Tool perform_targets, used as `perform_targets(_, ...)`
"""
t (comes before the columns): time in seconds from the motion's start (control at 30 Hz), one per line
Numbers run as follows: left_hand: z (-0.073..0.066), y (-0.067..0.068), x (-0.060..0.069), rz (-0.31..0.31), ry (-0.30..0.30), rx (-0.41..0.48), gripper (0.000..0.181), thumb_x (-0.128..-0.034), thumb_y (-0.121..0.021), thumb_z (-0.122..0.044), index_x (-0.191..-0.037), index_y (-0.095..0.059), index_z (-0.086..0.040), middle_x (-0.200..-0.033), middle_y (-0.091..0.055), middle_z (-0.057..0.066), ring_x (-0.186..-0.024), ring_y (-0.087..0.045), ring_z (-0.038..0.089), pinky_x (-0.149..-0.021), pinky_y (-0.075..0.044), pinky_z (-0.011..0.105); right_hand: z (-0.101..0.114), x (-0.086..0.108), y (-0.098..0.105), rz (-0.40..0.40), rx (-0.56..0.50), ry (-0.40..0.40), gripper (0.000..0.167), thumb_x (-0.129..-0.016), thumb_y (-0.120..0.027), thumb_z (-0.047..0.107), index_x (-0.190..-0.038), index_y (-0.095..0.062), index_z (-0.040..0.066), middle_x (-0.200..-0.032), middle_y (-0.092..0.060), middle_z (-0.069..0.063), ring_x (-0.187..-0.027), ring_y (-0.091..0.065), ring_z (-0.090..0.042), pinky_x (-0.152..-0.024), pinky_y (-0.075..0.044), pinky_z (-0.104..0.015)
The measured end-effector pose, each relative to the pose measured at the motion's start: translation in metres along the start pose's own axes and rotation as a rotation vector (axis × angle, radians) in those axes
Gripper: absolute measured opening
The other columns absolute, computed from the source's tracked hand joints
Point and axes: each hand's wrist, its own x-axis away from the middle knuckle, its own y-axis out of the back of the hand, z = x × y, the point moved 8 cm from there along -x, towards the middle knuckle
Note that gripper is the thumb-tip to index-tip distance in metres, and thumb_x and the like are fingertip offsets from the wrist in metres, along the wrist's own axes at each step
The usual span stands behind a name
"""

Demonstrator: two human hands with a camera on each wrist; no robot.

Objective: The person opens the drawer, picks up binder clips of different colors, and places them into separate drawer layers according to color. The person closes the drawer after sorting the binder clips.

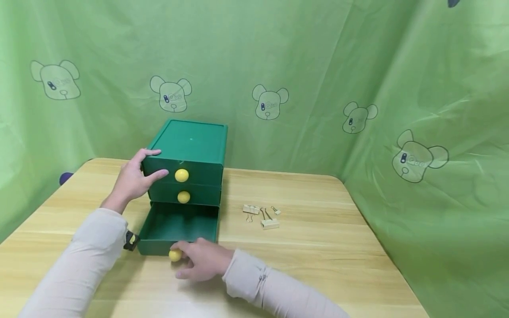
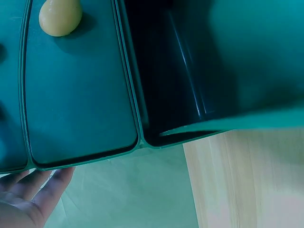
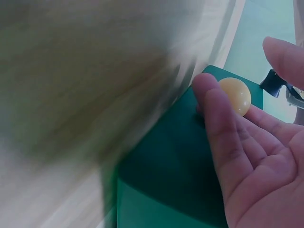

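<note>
A green drawer cabinet (image 1: 187, 143) with round yellow knobs stands on the table. Its bottom drawer (image 1: 179, 227) is pulled far out, and its inside looks bare. My left hand (image 1: 135, 177) rests against the cabinet's upper left corner, thumb at the front, fingers on the top and side. The left wrist view shows those fingers fairly straight along the side. At the drawer front, my right hand (image 1: 204, 260) hooks its fingers about the lowest knob (image 3: 236, 96). In the right wrist view the thumb (image 3: 286, 59) stands away from that knob.
Several light-coloured binder clips (image 1: 270, 224) lie on the wooden table (image 1: 302, 260) right of the cabinet. A green curtain (image 1: 310, 62) with printed mouse heads hangs behind and to the right. The two upper drawers, one with a yellow knob (image 1: 181, 175), are pushed in.
</note>
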Motion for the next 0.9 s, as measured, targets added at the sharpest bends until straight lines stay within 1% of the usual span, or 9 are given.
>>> perform_targets(0.27,-0.0005,-0.0010,0.0010,0.007,0.004,0.004,0.065,-0.0924,-0.067,-0.035,-0.146,-0.038,-0.012,-0.141,-0.039,0.032,-0.111,-0.051,0.048,-0.089,-0.046,0.061,0.0018,0.0012,-0.0011,-0.006,0.006,0.005,0.058,-0.089,-0.071,0.035,-0.139,-0.048,0.014,-0.111,-0.068,0.004,-0.075,-0.058,0.007,-0.072,-0.046,-0.011)
perform_targets(0.43,-0.0012,-0.0007,0.0007,0.015,0.010,0.000,0.066,-0.0927,-0.066,-0.035,-0.147,-0.037,-0.012,-0.141,-0.039,0.032,-0.111,-0.051,0.047,-0.089,-0.046,0.061,0.0020,0.0018,-0.0010,-0.005,0.005,0.001,0.059,-0.089,-0.071,0.035,-0.139,-0.048,0.015,-0.112,-0.068,0.004,-0.077,-0.058,0.006,-0.075,-0.046,-0.011)
perform_targets(0.53,-0.0016,-0.0009,0.0008,0.030,0.018,-0.004,0.066,-0.0930,-0.066,-0.035,-0.147,-0.036,-0.012,-0.139,-0.040,0.032,-0.111,-0.050,0.047,-0.090,-0.046,0.061,0.0021,0.0017,-0.0002,-0.007,0.005,-0.007,0.059,-0.089,-0.072,0.036,-0.139,-0.048,0.015,-0.112,-0.068,0.004,-0.078,-0.059,0.006,-0.077,-0.047,-0.012)
perform_targets(0.77,-0.0018,-0.0021,0.0013,0.061,0.036,-0.009,0.067,-0.0936,-0.065,-0.035,-0.148,-0.033,-0.012,-0.136,-0.041,0.033,-0.111,-0.050,0.048,-0.092,-0.045,0.061,0.0049,0.0036,-0.0004,-0.007,0.023,-0.004,0.057,-0.089,-0.071,0.036,-0.137,-0.049,0.014,-0.099,-0.068,0.005,-0.072,-0.055,0.005,-0.070,-0.046,-0.012)
perform_targets(0.9,-0.0021,-0.0019,0.0012,0.066,0.033,-0.008,0.067,-0.0941,-0.064,-0.035,-0.148,-0.032,-0.012,-0.135,-0.042,0.034,-0.111,-0.051,0.048,-0.092,-0.045,0.061,0.0065,0.0043,0.0006,-0.011,0.028,0.014,0.054,-0.089,-0.071,0.036,-0.134,-0.051,0.014,-0.104,-0.068,0.003,-0.077,-0.058,0.005,-0.073,-0.047,-0.012)
